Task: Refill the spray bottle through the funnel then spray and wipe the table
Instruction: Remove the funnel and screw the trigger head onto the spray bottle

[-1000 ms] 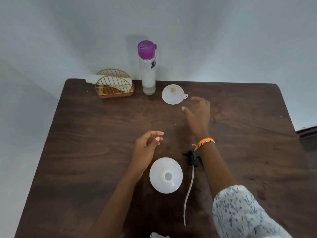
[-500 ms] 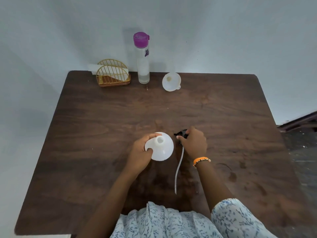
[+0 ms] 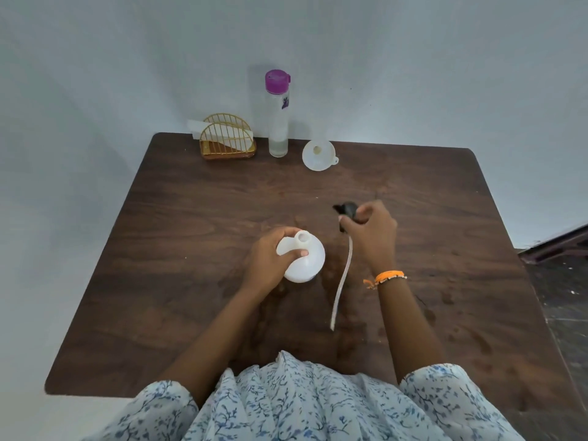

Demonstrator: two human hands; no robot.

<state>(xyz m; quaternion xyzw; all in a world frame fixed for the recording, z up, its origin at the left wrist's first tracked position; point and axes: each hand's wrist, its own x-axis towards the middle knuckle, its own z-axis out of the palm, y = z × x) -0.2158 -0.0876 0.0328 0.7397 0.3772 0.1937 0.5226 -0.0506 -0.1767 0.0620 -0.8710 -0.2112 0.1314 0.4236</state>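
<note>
A person stands at the near edge of a dark wooden table (image 3: 191,237), seen from above, with both bare forearms reaching forward over it. The left hand (image 3: 270,259) is closed around the neck of a squat white spray bottle (image 3: 305,259), thumb and fingers pinching just below its open mouth; the bottle stands near the middle of the table with no top on it. The right hand (image 3: 372,237) grips the black spray head (image 3: 346,211), held just to the right of the bottle and slightly farther away, apart from it. A long pale dip tube (image 3: 342,281) hangs from the spray head and trails back toward the person (whether its tip touches the tabletop cannot be told). An orange bracelet (image 3: 389,276) circles the right wrist. Along the far edge, from left to right, sit a gold wire napkin holder (image 3: 227,138) with white napkins in it, a tall clear bottle with a purple cap (image 3: 278,122) holding a little liquid at the bottom, and a small white funnel (image 3: 318,155) lying wide side up. The person's white sleeves and top carry a blue sprig print (image 3: 302,405).
</note>
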